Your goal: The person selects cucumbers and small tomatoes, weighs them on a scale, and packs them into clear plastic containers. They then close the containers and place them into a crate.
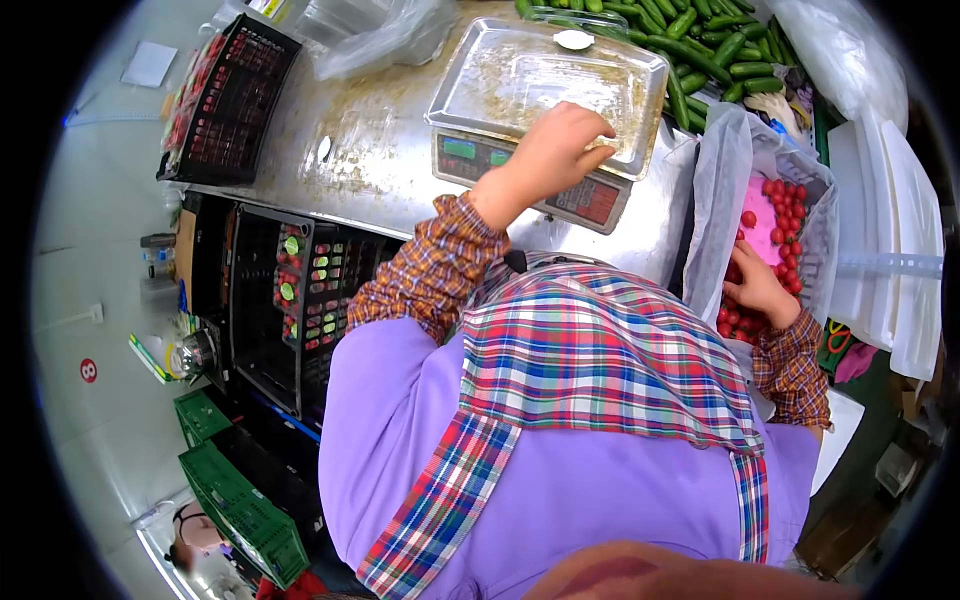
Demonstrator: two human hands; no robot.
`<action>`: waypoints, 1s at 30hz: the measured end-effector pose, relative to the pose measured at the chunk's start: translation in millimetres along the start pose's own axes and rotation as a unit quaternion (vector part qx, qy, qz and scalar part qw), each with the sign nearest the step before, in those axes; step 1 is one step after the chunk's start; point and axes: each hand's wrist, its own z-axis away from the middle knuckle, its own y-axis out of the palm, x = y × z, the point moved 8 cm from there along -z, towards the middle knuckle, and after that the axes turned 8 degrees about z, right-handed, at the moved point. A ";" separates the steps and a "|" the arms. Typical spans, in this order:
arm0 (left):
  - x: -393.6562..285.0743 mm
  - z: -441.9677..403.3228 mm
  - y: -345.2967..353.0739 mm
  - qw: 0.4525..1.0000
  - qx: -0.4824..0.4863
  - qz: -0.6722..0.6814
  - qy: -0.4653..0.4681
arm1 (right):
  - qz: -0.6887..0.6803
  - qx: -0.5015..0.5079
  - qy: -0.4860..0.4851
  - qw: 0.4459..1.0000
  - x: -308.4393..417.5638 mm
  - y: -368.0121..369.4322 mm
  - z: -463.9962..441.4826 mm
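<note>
My left hand (562, 150) is over the front edge of the metal pan (500, 85) of a weighing scale (590, 200). Its thumb and forefinger are apart, with nothing visible between them. A white oval label (573, 39) is at the pan's far edge. To the right, my right hand (762, 288) reaches into a lined crate (722, 165) of cherry tomatoes (788, 220). Its fingers curl round some tomatoes at the crate's near left side; the fingertips are partly hidden. A pink sheet (760, 195) shows beneath the tomatoes.
Cucumbers (735, 50) are heaped behind the scale. Clear plastic bags (385, 35) and a black crate (225, 105) of packed red produce stand on the steel table (340, 110). More black crates (310, 290) are below at left, with green crates (245, 510) farther down.
</note>
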 end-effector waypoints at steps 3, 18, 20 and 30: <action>-21.4 10.5 -5.4 0.994 -0.063 0.085 -0.006 | 0.003 0.031 0.018 0.999 -3.1 3.1 -1.2; -8.9 81.9 64.4 0.856 0.056 0.390 -0.333 | -0.198 0.124 0.071 0.970 5.7 27.4 -11.6; -12.4 70.6 56.0 0.884 0.075 0.341 -0.310 | -0.183 0.081 0.105 0.974 0.2 23.6 -14.2; 53.7 -68.8 -16.6 0.923 0.108 0.274 -0.247 | -0.436 0.069 0.152 0.884 -6.0 37.3 -10.8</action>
